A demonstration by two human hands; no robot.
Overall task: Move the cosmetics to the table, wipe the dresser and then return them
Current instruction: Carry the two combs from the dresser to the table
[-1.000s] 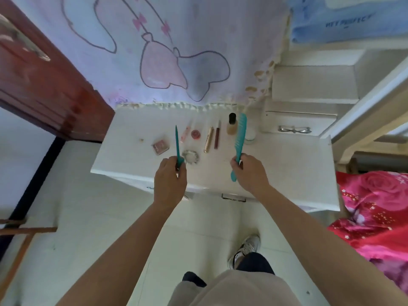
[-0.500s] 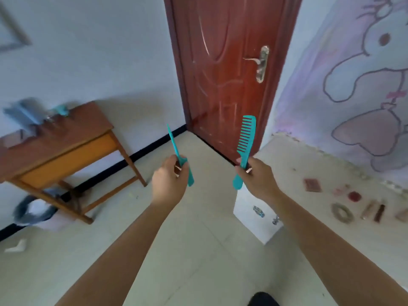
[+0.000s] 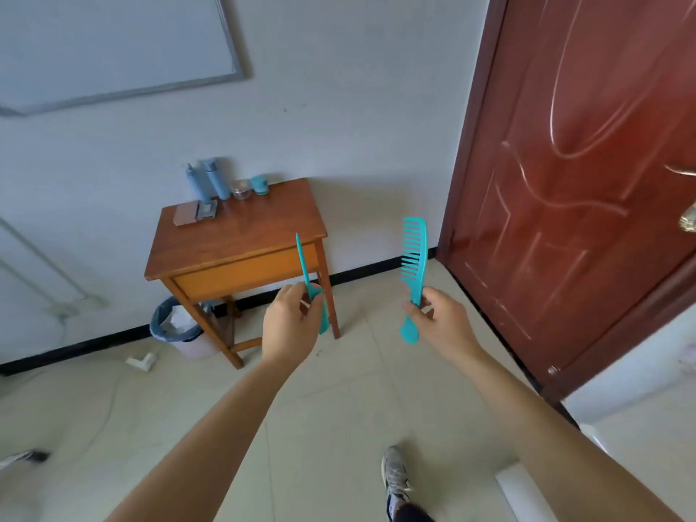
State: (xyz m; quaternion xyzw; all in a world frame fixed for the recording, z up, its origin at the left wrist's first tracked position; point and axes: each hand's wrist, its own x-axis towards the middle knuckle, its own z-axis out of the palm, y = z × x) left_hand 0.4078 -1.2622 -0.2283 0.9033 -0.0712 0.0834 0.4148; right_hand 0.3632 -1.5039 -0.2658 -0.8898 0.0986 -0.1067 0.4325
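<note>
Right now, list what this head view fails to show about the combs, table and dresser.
- Thin comb: lower part hidden by left hand; teeth unreadable.
- Wide comb: grip partly covered by right hand.
- Table: back items blurred.
- Bin: partly behind table leg.
- Dresser: out of view.

A small brown wooden table [image 3: 241, 239] stands against a pale plastered wall [image 3: 339, 107]. Right of it is a reddish-brown panelled door [image 3: 565, 182]; under it, a lined waste bin [image 3: 177, 325] on the beige tiled floor [image 3: 339, 408]. Above left hangs a grey-framed whiteboard [image 3: 113, 39].
</note>
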